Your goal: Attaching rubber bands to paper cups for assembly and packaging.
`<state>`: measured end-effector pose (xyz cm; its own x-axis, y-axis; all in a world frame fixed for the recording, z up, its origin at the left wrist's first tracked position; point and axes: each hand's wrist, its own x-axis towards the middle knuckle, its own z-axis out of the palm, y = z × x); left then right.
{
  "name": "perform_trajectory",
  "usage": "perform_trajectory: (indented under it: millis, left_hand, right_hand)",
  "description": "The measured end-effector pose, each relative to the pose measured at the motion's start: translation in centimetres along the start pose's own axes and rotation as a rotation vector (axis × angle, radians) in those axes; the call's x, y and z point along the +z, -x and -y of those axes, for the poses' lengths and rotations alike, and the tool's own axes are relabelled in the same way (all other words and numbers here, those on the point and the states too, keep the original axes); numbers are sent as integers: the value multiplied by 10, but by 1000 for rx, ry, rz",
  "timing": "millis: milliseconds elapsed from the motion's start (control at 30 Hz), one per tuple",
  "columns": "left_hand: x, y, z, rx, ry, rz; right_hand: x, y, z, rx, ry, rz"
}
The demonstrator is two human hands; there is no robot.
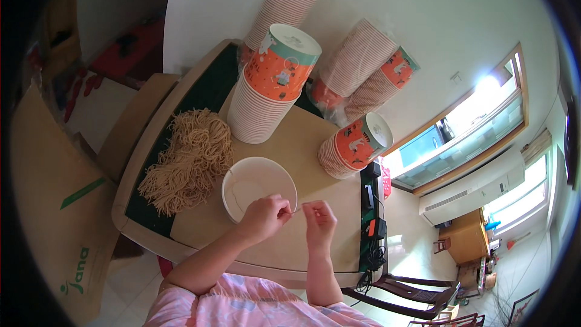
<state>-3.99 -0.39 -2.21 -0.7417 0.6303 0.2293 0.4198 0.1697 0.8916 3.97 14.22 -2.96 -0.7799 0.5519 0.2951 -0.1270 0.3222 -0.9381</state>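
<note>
Above the table's near side, my left hand (265, 217) and my right hand (319, 219) are close together, fingertips pinched. A short bit of thin beige string (296, 211) seems to run between them, its ends hidden in my fingers. Just beyond my left hand stands a white paper bowl (275, 175), mouth up, with a pale strand lying along its inside. Left of the bowl lies a loose heap of beige string (192, 160), tangled and thick. Behind the bowl rises a tall upside-down stack of paper bowls (260, 109), topped by an orange and green one.
A shorter stack of orange bowls (357, 145) stands to the right. Plastic-wrapped stacks (360, 57) lean by the wall. A power strip (376, 230) with black cables lies along the table's right edge. A cardboard box (66, 218) is at the left, a dark chair (417, 293) lower right.
</note>
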Motion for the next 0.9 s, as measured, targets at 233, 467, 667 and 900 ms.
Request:
perform_trajectory:
  millis: [233, 467, 667, 900]
  left_hand:
    - [1, 2, 0, -31, 46, -25]
    - [1, 0, -3, -5, -26, -8]
    - [0, 1, -3, 8, -12, -2]
    - [1, 0, -3, 17, -16, -36]
  right_hand:
    - [-22, -15, 21, -105, 27, 273]
    - [-21, -25, 38, -301, 410, 517]
    - [-23, -34, 44, -419, 556, 570]
    - [-27, -40, 48, -426, 542, 681]
